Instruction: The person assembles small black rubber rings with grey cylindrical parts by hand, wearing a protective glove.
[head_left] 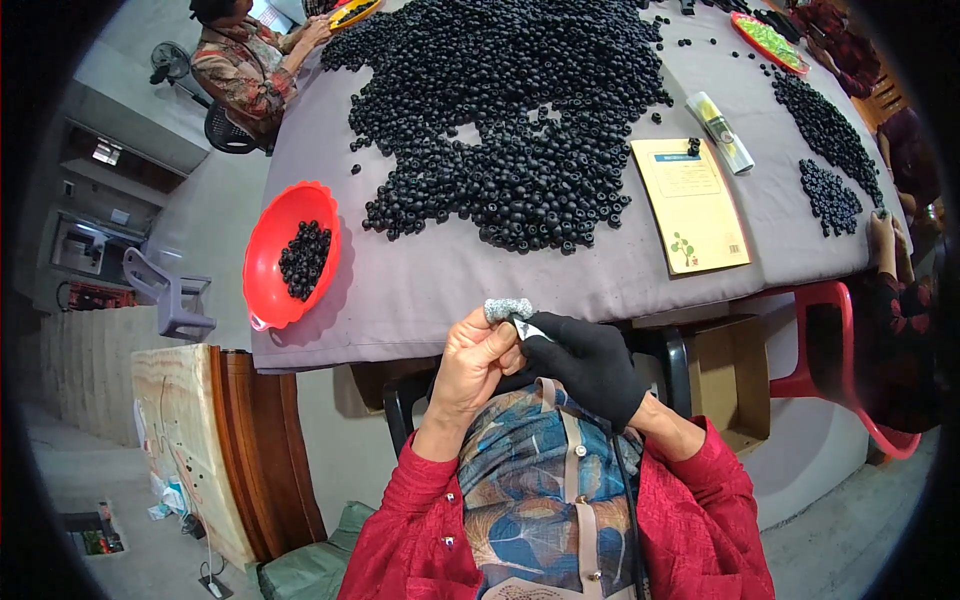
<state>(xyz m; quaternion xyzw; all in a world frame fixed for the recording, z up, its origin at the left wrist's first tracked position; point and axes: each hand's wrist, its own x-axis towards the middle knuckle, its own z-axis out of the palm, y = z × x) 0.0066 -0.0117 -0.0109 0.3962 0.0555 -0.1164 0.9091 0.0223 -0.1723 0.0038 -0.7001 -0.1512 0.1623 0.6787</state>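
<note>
My bare left hand [474,352] is closed in a pinch just in front of the table's near edge. A short, grey-white speckled piece [508,308] lies across its fingertips; whether it is held or wrapped round a finger I cannot tell. My right hand [592,362], in a black glove, meets the left one with its fingers closed. From its fingertips a small white pointed piece [530,329] sticks out towards my left thumb. Beyond my hands, a broad heap of black beads [500,110] covers much of the grey tablecloth [450,290].
A red basket [262,255] with black beads stands at the left, a yellow booklet [690,215] and clear packet [720,132] at the right. Smaller bead piles [829,198] lie further right. People sit at the far left and right. A red chair [845,370] stands beside the table.
</note>
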